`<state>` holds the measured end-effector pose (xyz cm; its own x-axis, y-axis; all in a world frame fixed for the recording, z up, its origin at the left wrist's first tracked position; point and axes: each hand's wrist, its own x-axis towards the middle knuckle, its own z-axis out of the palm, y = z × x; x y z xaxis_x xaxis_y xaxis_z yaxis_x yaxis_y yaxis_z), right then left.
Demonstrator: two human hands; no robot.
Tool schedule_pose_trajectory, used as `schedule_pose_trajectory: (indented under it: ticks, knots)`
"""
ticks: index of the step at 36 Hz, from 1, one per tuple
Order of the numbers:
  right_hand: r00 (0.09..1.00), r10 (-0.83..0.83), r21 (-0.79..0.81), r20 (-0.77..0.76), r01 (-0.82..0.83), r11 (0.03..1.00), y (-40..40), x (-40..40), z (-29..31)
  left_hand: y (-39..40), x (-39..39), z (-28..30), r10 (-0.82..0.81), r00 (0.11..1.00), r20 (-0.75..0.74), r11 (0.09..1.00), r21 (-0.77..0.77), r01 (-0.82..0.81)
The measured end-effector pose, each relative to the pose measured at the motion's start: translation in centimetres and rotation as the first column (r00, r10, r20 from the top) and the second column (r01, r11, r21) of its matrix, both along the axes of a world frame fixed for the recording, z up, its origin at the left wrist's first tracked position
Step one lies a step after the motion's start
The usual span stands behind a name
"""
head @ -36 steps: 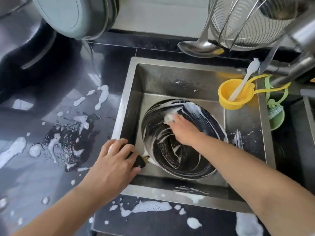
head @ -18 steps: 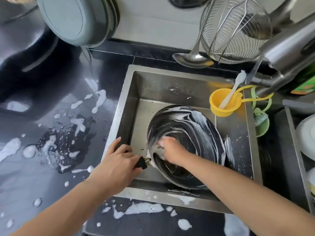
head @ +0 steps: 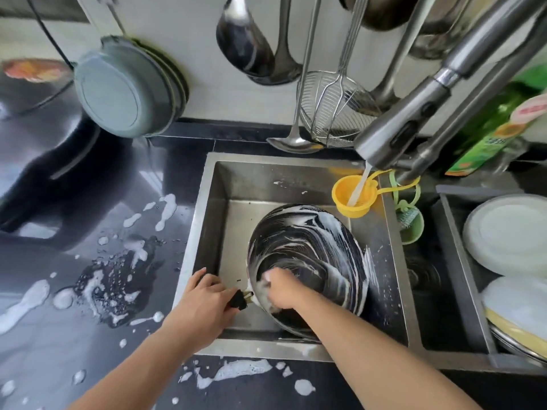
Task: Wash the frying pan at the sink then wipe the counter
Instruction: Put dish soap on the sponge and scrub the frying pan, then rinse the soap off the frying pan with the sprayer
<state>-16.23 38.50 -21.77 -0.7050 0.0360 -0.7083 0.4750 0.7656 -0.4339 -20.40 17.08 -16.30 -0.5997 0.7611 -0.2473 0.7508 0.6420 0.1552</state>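
A black frying pan (head: 313, 250), streaked with white suds, leans tilted inside the steel sink (head: 225, 184). My left hand (head: 204, 303) grips the pan's black handle at the sink's left wall. My right hand (head: 281, 290) is inside the pan near its lower left rim, fingers curled on a soapy sponge that is mostly hidden by foam. The dark counter (head: 88, 261) left of the sink carries a puddle and splashes of foam.
The tap (head: 414, 119) runs water into a yellow strainer cup (head: 355, 196) at the sink's back right. Ladles and a wire skimmer (head: 331, 113) hang above. A grey basin (head: 124, 90) leans on the wall. White plates (head: 509, 232) sit in the right rack.
My right hand has scrubbed from the pan's upper left down to its lower left rim. The view has tilted up, showing more of the wall. My left hand stays on the handle.
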Motion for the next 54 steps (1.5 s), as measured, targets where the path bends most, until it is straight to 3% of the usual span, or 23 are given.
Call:
schedule_pose_trajectory:
  ticks: [2, 6, 10, 13, 17, 20, 23, 26, 28, 30, 33, 35, 37, 39, 41, 44, 46, 48, 54]
  knots:
    - [0.996, -0.076, 0.008, -0.043, 0.077, 0.997, 0.0, -0.1, -0.1, 0.1, 0.2, 0.3, -0.006, 1.000, -0.003, 1.000, -0.018, 0.006]
    - [0.979, 0.116, 0.239, -0.170, -0.073, 0.968, 2.4, 1.4, -1.0, 0.4, 0.2, 1.1, 0.006, 1.000, 0.000, 0.999, -0.045, -0.006]
    - [0.991, -0.105, 0.319, -0.084, 0.126, 0.939, 7.4, 2.6, -1.8, 0.6, 0.1, 1.2, 0.031, 0.997, 0.074, 0.999, -0.025, -0.029]
    - [0.996, -0.090, 0.482, 0.020, 0.070, 0.873, 11.0, 4.0, -1.7, 0.6, 0.2, 1.1, 0.047, 0.994, 0.098, 0.999, -0.017, -0.046]
    - [0.986, -0.126, 0.549, 0.112, 0.044, 0.834, 11.7, 3.1, -1.5, 0.3, 0.5, 1.1, 0.045, 0.994, 0.098, 0.998, -0.036, -0.041]
    - [0.971, -0.237, 0.571, -0.026, 0.209, 0.794, 12.1, 0.5, -2.6, 0.5, 0.5, 1.2, 0.035, 0.995, 0.090, 0.999, -0.021, -0.033]
    - [0.938, -0.287, 0.475, -0.194, 0.346, 0.809, 12.3, -3.5, -3.1, 0.8, 0.2, 1.0, 0.023, 0.998, 0.051, 1.000, 0.001, -0.023]
    - [0.937, -0.166, 0.285, -0.308, 0.258, 0.923, 8.5, -6.2, -3.2, 0.3, 0.3, 0.5, 0.037, 0.997, 0.065, 0.999, -0.002, -0.037]
    - [0.956, -0.089, 0.116, -0.281, 0.126, 0.985, 4.6, -6.2, -3.6, -0.1, 0.3, 0.4, 0.050, 0.996, 0.073, 0.999, -0.022, -0.049]
    - [0.984, 0.067, 0.013, -0.164, -0.066, 0.998, 1.5, -4.6, -3.3, -0.2, 0.3, 0.3, 0.068, 0.994, 0.087, 0.997, -0.038, -0.065]
    - [0.956, 0.293, -0.073, -0.017, -0.293, 0.953, 0.5, -1.2, -0.8, -0.1, -0.1, 0.3, 0.088, 0.988, 0.125, 0.996, -0.038, -0.084]
    - [0.884, 0.434, -0.054, 0.171, -0.432, 0.900, 2.7, 1.8, 0.8, 0.1, 0.0, 0.4, 0.094, 0.984, 0.148, 0.995, -0.046, -0.088]
    - [0.831, 0.439, 0.044, 0.343, -0.481, 0.876, 6.0, 4.7, 2.1, 0.3, 0.1, 0.5, 0.103, 0.979, 0.178, 0.994, -0.051, -0.096]
    - [0.849, 0.319, 0.145, 0.422, -0.410, 0.900, 9.2, 6.4, 3.9, 0.5, 0.0, 0.6, 0.111, 0.974, 0.197, 0.994, -0.040, -0.105]
    - [0.898, 0.184, 0.188, 0.400, -0.277, 0.942, 11.4, 6.3, 5.7, 0.6, 0.0, 0.8, 0.128, 0.968, 0.214, 0.992, -0.039, -0.123]
    - [0.977, -0.138, 0.190, 0.160, 0.107, 0.976, 13.4, 4.7, 8.4, 0.8, 0.0, 1.3, 0.139, 0.963, 0.230, 0.990, -0.044, -0.133]
    - [0.915, -0.399, 0.074, -0.048, 0.402, 0.913, 14.0, 3.9, 9.9, 0.8, 0.0, 1.2, 0.149, 0.959, 0.240, 0.989, -0.039, -0.144]
    - [0.789, -0.586, -0.064, -0.184, 0.586, 0.808, 14.5, 3.5, 11.1, 0.8, 0.0, 1.2, 0.155, 0.957, 0.247, 0.988, -0.038, -0.150]
    - [0.584, -0.718, -0.157, -0.378, 0.724, 0.671, 16.2, 2.1, 12.4, 0.9, 0.0, 1.0, 0.145, 0.966, 0.214, 0.989, -0.042, -0.139]
